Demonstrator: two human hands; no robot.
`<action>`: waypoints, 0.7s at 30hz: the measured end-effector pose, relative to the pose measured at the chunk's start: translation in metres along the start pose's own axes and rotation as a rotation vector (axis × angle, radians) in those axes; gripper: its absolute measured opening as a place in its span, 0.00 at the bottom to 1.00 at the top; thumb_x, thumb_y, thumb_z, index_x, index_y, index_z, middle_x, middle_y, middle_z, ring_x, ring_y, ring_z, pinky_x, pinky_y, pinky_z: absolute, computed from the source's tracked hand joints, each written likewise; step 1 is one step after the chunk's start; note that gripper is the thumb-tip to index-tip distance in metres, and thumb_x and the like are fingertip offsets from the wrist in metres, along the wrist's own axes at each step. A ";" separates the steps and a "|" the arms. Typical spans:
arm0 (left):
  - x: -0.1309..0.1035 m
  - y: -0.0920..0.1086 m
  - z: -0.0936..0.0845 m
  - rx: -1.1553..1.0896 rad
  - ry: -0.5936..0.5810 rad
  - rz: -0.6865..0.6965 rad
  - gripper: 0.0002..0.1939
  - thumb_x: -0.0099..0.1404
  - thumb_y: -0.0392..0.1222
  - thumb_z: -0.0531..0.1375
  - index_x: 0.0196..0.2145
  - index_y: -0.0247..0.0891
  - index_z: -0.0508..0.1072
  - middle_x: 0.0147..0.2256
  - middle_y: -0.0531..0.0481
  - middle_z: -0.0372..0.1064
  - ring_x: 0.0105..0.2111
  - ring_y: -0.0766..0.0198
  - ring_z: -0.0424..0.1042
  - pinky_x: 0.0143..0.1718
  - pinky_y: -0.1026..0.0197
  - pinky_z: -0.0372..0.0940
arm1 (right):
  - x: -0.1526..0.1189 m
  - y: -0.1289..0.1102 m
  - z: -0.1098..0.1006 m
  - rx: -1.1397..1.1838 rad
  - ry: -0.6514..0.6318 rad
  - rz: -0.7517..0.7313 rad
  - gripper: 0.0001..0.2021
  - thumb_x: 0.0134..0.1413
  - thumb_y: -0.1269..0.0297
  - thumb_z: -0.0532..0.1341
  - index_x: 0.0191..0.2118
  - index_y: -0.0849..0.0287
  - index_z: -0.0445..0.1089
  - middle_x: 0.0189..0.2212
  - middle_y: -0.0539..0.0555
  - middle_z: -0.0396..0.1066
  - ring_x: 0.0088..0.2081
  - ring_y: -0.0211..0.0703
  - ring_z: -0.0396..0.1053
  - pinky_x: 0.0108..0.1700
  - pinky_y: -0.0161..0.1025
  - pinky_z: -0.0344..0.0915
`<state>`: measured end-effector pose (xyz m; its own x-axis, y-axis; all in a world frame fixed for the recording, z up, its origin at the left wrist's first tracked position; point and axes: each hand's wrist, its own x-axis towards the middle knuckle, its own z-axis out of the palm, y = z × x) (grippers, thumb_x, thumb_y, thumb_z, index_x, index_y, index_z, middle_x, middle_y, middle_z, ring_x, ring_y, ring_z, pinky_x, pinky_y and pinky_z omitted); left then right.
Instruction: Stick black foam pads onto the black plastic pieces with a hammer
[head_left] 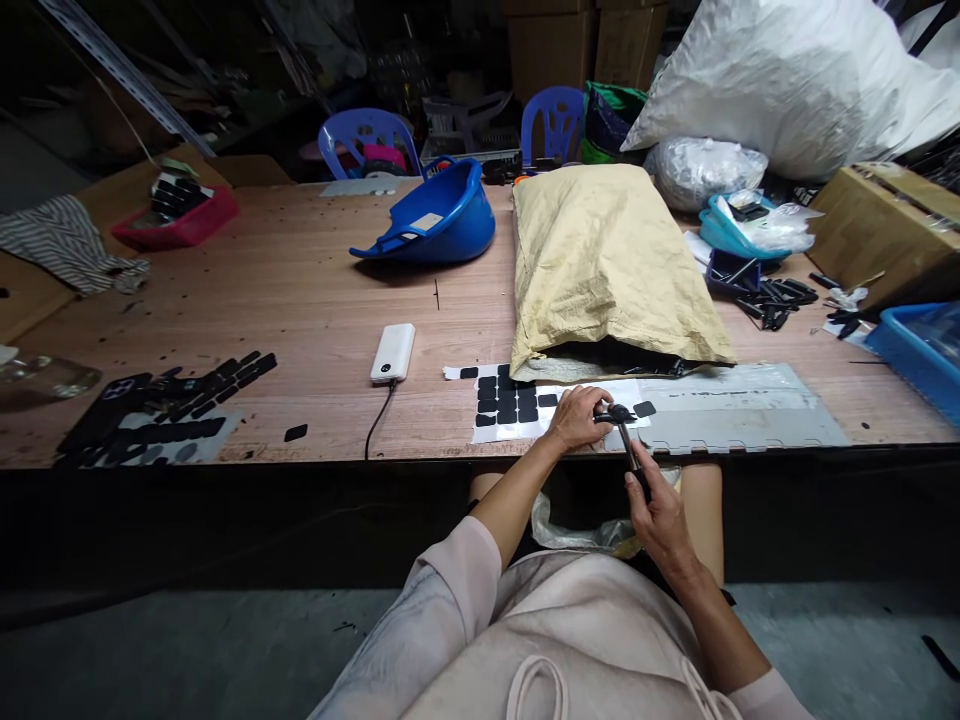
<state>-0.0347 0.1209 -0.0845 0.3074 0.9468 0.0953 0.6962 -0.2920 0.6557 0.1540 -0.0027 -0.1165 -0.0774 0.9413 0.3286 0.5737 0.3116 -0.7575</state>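
Note:
My left hand (579, 418) pinches a small black part (604, 415) above the table's front edge. In my right hand (664, 515) is a tool with a black handle and a metal shaft (628, 446); its dark round head (619, 412) meets the black part. Left of my hands, a white sheet (487, 432) carries rows of black rounded squares (508, 400). One loose black square (644, 409) lies just right of the tool's head. Behind my hands rests a cream sack (607, 260), its dark mouth facing me. A grey board (735, 405) lies to the right.
A white power bank (393, 352) with a cable lies left of the sheet. Further back are a blue basin (435, 215) and a red tray (180, 220). Black strips (172, 430) lie at the left. A blue bin (922, 350) and a cardboard box (885, 230) stand at the right.

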 end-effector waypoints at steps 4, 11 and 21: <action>-0.001 0.001 0.000 -0.009 0.016 -0.008 0.20 0.58 0.36 0.68 0.49 0.43 0.75 0.40 0.52 0.78 0.45 0.54 0.74 0.52 0.51 0.65 | 0.001 -0.001 0.002 0.000 -0.050 0.055 0.26 0.72 0.58 0.54 0.71 0.54 0.68 0.63 0.58 0.75 0.63 0.49 0.74 0.64 0.49 0.73; 0.001 -0.003 0.006 0.014 0.029 0.000 0.13 0.59 0.37 0.69 0.43 0.43 0.80 0.40 0.50 0.77 0.47 0.53 0.73 0.54 0.50 0.66 | 0.032 0.005 -0.038 -0.235 0.057 0.133 0.28 0.69 0.55 0.56 0.69 0.55 0.71 0.58 0.61 0.78 0.52 0.53 0.78 0.55 0.48 0.76; 0.000 0.000 0.003 0.020 0.031 0.022 0.06 0.62 0.37 0.71 0.38 0.43 0.81 0.40 0.49 0.77 0.46 0.52 0.74 0.54 0.48 0.66 | 0.072 0.001 -0.069 -0.679 -0.031 0.417 0.22 0.70 0.58 0.56 0.63 0.50 0.79 0.45 0.60 0.70 0.28 0.41 0.66 0.31 0.42 0.61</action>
<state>-0.0326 0.1209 -0.0870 0.3027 0.9438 0.1323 0.7022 -0.3148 0.6386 0.2052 0.0562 -0.0547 0.2358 0.9692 0.0707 0.9310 -0.2045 -0.3024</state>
